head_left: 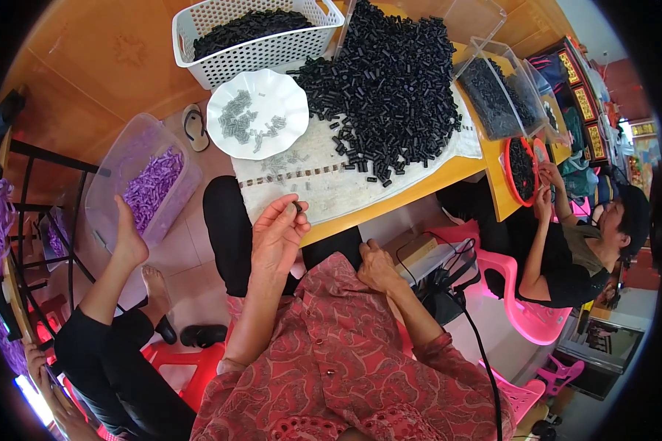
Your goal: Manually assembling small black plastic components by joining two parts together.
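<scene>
My left hand (278, 234) is raised just off the table's near edge, thumb and fingertips pinching a small black tube-like piece (297, 208). Low over my lap is my right hand (379, 266), its fingers curled; what they hold, if anything, is hidden. A big heap of short black cylindrical pieces (397, 88) lies on a white cloth (301, 195) beyond my hands. To its left a scalloped white plate (290, 110) holds small clear pieces (239, 117). A few more clear pieces are scattered on the cloth below the plate.
A white perforated basket (257, 59) of black pieces stands at the back left, a clear plastic box (485, 103) at the back right. A tub of purple pieces (154, 191) sits on the floor. At right, a co-worker (574, 250) handles a red tray (511, 173). A black cable (482, 353) hangs beside me.
</scene>
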Demonstrator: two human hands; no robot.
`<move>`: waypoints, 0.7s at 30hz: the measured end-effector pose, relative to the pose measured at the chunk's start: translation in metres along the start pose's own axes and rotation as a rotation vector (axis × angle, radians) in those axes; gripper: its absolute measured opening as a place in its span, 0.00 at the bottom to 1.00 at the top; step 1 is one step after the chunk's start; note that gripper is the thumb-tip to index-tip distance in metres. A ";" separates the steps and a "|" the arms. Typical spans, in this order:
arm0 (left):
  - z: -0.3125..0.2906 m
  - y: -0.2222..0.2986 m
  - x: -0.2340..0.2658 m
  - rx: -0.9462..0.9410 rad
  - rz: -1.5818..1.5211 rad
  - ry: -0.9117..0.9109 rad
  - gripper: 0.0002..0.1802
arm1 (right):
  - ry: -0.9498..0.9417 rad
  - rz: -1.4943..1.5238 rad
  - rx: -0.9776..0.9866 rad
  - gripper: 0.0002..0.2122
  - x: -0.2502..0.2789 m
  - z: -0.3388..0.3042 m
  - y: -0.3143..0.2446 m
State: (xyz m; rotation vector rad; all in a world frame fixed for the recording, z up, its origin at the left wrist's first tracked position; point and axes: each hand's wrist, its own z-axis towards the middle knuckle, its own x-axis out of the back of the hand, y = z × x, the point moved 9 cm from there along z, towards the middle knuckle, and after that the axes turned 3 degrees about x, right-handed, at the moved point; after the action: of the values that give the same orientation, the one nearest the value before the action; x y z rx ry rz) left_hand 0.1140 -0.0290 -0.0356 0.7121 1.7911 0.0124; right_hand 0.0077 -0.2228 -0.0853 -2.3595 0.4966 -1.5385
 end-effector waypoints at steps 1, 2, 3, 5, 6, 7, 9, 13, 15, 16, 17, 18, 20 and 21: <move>0.001 0.000 0.000 -0.003 0.014 -0.003 0.13 | -0.055 -0.035 0.011 0.09 -0.001 0.006 -0.001; 0.001 0.000 0.000 -0.004 0.016 -0.004 0.13 | -0.053 -0.033 0.012 0.09 0.003 0.013 -0.003; 0.002 0.001 0.000 -0.007 0.031 -0.005 0.12 | -0.044 -0.051 0.102 0.07 0.008 0.020 -0.013; 0.001 0.000 0.000 -0.007 0.044 -0.003 0.12 | -0.038 -0.069 0.188 0.06 0.013 0.028 -0.020; 0.001 -0.001 -0.002 -0.010 0.057 -0.004 0.12 | -0.002 0.126 0.208 0.05 0.016 0.031 -0.018; 0.001 0.000 -0.002 -0.012 0.072 -0.005 0.12 | 0.035 0.322 0.226 0.04 0.018 0.034 -0.016; 0.002 -0.002 -0.002 -0.006 0.075 -0.011 0.12 | 0.075 0.661 0.090 0.03 0.000 0.043 0.010; 0.002 -0.001 0.000 -0.002 0.078 -0.005 0.12 | 0.198 1.138 -0.099 0.11 -0.027 0.067 0.038; 0.002 0.000 0.000 -0.006 0.081 -0.005 0.12 | 0.316 1.192 -0.111 0.16 -0.017 0.084 0.032; 0.001 0.001 0.000 -0.014 0.082 -0.006 0.12 | 0.350 0.909 -0.037 0.20 -0.008 0.096 0.026; 0.002 0.000 -0.001 -0.008 0.085 -0.010 0.12 | 0.385 0.621 0.029 0.25 0.000 0.104 0.022; 0.002 0.000 -0.003 -0.008 0.079 -0.019 0.12 | 0.391 0.622 0.025 0.25 -0.006 0.114 0.032; 0.005 -0.004 -0.006 -0.001 0.076 -0.035 0.12 | 0.195 0.552 0.151 0.26 -0.034 0.135 0.036; 0.005 -0.005 -0.006 0.006 0.080 -0.035 0.12 | 0.198 0.551 0.149 0.26 -0.037 0.134 0.039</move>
State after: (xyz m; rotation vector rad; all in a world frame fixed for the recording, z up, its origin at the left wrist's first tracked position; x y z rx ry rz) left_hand 0.1174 -0.0381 -0.0337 0.7834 1.7293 0.0473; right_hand 0.1116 -0.2354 -0.1845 -1.7621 0.9460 -1.4771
